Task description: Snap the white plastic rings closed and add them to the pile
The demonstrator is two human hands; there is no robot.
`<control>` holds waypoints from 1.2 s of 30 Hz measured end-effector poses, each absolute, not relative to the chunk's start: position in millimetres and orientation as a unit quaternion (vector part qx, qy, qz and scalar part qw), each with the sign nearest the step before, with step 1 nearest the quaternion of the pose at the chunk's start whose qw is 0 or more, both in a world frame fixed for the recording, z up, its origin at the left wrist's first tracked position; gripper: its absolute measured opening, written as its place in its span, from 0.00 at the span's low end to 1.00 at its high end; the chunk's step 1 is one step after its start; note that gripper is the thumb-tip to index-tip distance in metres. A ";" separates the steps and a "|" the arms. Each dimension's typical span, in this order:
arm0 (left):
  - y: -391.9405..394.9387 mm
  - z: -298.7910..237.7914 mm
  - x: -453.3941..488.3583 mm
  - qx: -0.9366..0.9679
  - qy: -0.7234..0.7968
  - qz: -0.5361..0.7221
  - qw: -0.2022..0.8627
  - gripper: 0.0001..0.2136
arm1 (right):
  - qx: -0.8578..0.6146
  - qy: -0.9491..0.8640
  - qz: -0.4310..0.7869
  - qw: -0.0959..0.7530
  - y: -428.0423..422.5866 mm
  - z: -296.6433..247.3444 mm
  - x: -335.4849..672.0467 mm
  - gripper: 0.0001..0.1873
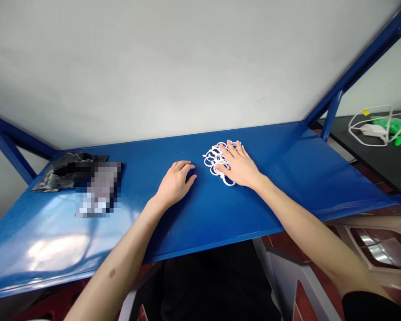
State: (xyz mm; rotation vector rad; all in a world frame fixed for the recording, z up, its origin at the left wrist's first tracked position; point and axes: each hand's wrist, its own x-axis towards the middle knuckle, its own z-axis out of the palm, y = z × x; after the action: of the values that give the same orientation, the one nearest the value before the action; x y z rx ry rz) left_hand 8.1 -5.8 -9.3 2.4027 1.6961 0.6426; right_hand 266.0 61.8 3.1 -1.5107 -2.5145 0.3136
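Note:
A knotted bundle of white cord (215, 157) lies on the blue table, its several round loops spread out. My right hand (239, 166) rests palm down over the right part of that bundle, fingers spread, and covers some of the loops. To the left, my left hand (176, 182) lies on the bare tabletop, apart from the cord. Its fingers are loosely bent and the thumb stands away from them; nothing shows in it.
The blue metal table (200, 214) meets a pale wall (187, 67). On its left side lie a black plastic bag (62, 174) and a pixelated flat item (102, 187). Right of the blue frame, a black surface (357, 151) holds a white cable (370, 143) and green plastic (396, 125).

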 end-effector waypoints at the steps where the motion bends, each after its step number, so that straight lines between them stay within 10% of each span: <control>1: -6.0 -9.1 8.3 0.796 0.563 0.212 0.066 0.14 | -0.509 -0.849 0.105 0.095 61.1 2.9 265.7 0.52; 36: -6.8 -8.2 9.0 0.799 0.561 0.211 0.056 0.14 | -0.482 -0.868 0.082 0.080 53.3 6.5 260.8 0.55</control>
State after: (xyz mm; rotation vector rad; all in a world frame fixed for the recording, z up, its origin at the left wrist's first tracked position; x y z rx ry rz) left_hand 9.0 -6.8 -8.2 2.4233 1.7010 0.6415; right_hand 260.8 53.3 6.5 -1.4426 -2.5976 0.2456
